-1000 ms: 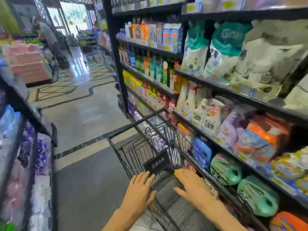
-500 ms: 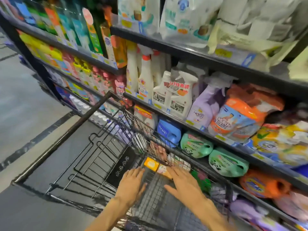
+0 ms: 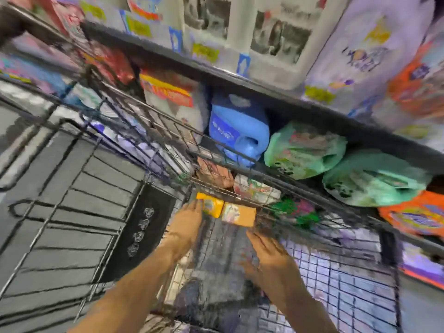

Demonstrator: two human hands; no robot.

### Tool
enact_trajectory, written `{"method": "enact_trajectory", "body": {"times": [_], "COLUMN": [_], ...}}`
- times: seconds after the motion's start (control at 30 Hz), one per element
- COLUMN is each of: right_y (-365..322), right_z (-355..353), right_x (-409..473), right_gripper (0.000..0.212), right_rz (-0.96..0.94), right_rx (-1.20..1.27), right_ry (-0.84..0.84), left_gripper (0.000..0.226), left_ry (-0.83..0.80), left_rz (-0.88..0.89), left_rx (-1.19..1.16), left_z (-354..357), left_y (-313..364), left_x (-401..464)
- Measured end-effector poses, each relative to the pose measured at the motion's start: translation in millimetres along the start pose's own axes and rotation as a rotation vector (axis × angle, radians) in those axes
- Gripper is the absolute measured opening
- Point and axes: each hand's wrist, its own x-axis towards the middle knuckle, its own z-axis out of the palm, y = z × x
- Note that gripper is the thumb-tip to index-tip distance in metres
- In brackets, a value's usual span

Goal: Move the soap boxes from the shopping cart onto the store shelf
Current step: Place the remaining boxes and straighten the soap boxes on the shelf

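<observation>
- Two soap boxes point(image 3: 225, 211) were seen lying side by side in the cart point(image 3: 134, 131), in its small upper basket, hard against the wire wall nearest the shelf point(image 3: 312, 109).
- The left hand point(image 3: 186, 221) was stretched out with fingers straight, its tips touching the yellow box; nothing was gripped, and the box could be pushed further into the corner.
- The right hand point(image 3: 266, 254) was held open just short of the orange box; a blind grab could be fouled by the wire wall.
- The view was blurred by head motion, so the boxes could be misjudged.
- The lower shelf was crowded with a blue jug point(image 3: 236, 131) and green bags point(image 3: 305, 150), which could be knocked during placing.
</observation>
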Motion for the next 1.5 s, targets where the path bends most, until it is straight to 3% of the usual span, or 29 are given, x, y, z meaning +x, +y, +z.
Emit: {"method": "enact_trajectory", "body": {"times": [0.17, 0.27, 0.4, 0.5, 0.6, 0.77, 0.9, 1.07, 1.23, 1.33, 1.5], "right_y": [18, 27, 27, 22, 21, 14, 12, 23, 34, 38, 47], "right_z": [32, 41, 37, 31, 29, 27, 32, 63, 89, 96, 112], "right_x": [8, 0, -3, -3, 4, 26, 68, 122, 149, 151, 143], "right_gripper": [0.067, 0.074, 0.076, 0.087, 0.058, 0.045, 0.014, 0.044, 0.082, 0.083, 0.068], "right_rz": [0.031, 0.026, 0.092, 0.100, 0.162, 0.322, 0.419, 0.550, 0.616, 0.640, 0.583], "right_rx": [0.100, 0.067, 0.061, 0.025, 0.148, 0.415, 0.572, 0.645, 0.580, 0.683, 0.763], "right_ry": [0.041, -0.004, -0.005, -0.005, -0.033, 0.053, 0.106, 0.163, 0.082, 0.140, 0.224], "left_gripper": [0.065, 0.066, 0.047, 0.059, 0.064, 0.048, 0.046, 0.045, 0.045, 0.043, 0.045], "left_ry": [-0.087, 0.019, 0.135, 0.123, 0.169, 0.217, 0.220, 0.197, 0.195, 0.199, 0.199], "left_rz": [-0.052, -0.040, -0.046, -0.040, -0.002, 0.041, 0.016, -0.005, -0.003, -0.007, -0.025], "left_rx": [-0.048, -0.058, -0.196, -0.170, -0.235, -0.351, -0.481, -0.535, -0.542, -0.533, -0.520], "left_z": [25, 31, 32, 35, 37, 33, 31, 32, 33, 31, 21], "left_y": [-9, -11, -11, -18, -25, -28, -34, -40, -41, -39, -35], "left_x": [64, 73, 77, 76, 61, 17, -15, -31, -40, -43, -50]}}
